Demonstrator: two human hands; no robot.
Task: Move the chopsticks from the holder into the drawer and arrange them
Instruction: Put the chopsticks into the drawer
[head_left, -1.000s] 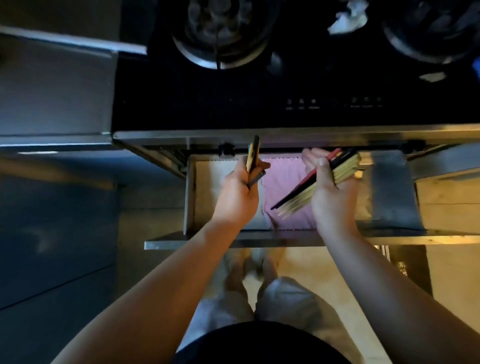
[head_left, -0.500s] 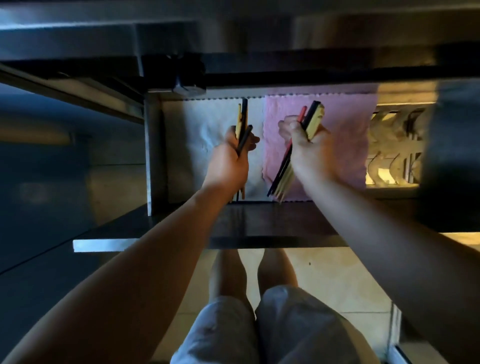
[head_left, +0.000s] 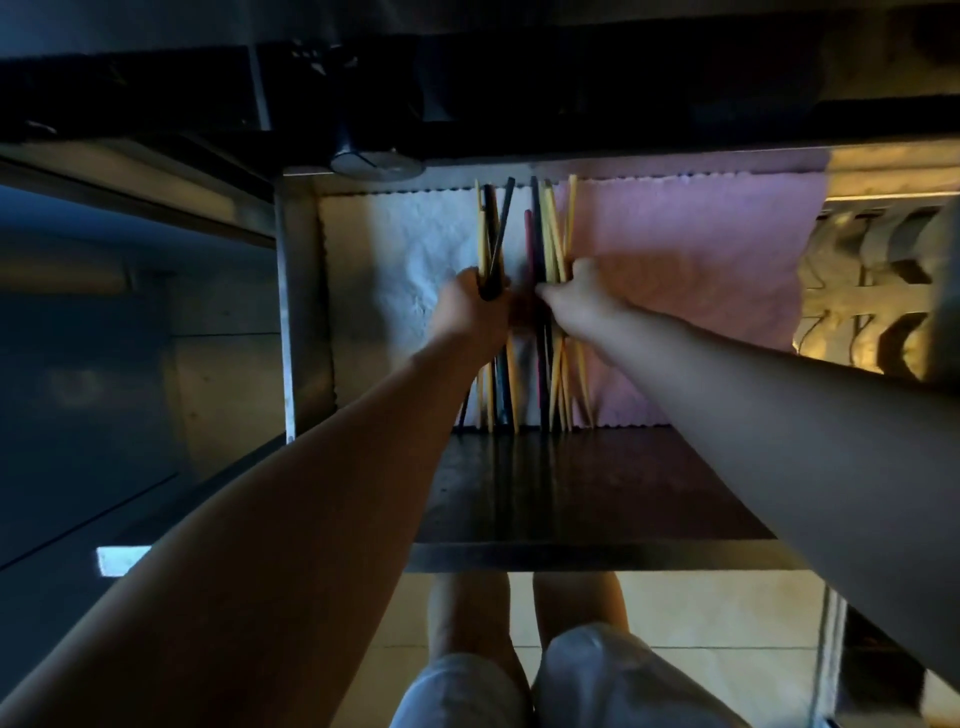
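Note:
The open metal drawer is lined with a white cloth on the left and a pink cloth on the right. Two bunches of chopsticks lie lengthwise along the seam between them. My left hand is closed around the left bunch of yellow and black sticks. My right hand rests flat on the right bunch of yellow, black and red sticks, fingers spread over them. The holder is out of view.
The drawer's dark front panel juts toward me, above my knees. A wire rack section fills the drawer's right end. The dark underside of the counter overhangs the back. A cabinet front stands at left.
Both hands went down into the drawer. The right bunch, gripped upright before, now lies on the cloths under my opened right hand. The left bunch was lowered too. The camera moved closer.

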